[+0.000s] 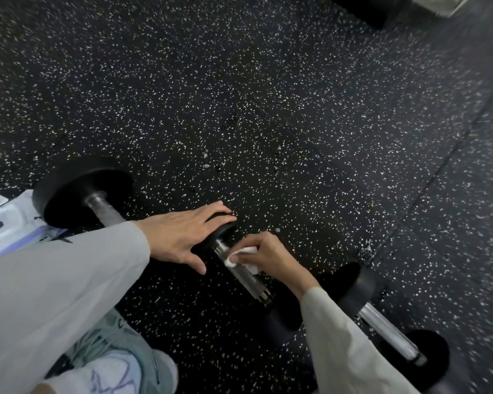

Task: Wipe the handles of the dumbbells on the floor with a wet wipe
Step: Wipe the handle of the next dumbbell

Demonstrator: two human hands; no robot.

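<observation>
Midway through the job, by the look of it. Right hand (271,258) pinching a crumpled white wet wipe (244,255) against the ridged steel handle (245,275) of the middle black round-headed dumbbell (225,227), at the end nearest the far head. Left hand (182,237) laid flat, fingers straight and spread, on that far head, steadying it. Most of this handle below the wipe not yet covered, judging from where the wipe sits.

Two more to account for: a black dumbbell with dull grey handle (101,207) off to the left, partly behind the grey left sleeve (54,294), and a black dumbbell with bright chrome handle (387,332) to the right. Impossible to tell whether either has been wiped.

All three lying on a black rubber gym floor flecked with white (268,95), seams between tiles showing at right. A white plastic packet with purple print (9,220) at the left edge, beside the left dumbbell. A pale trainer (111,373) at bottom. Dark, blurred equipment in the top right corner.
</observation>
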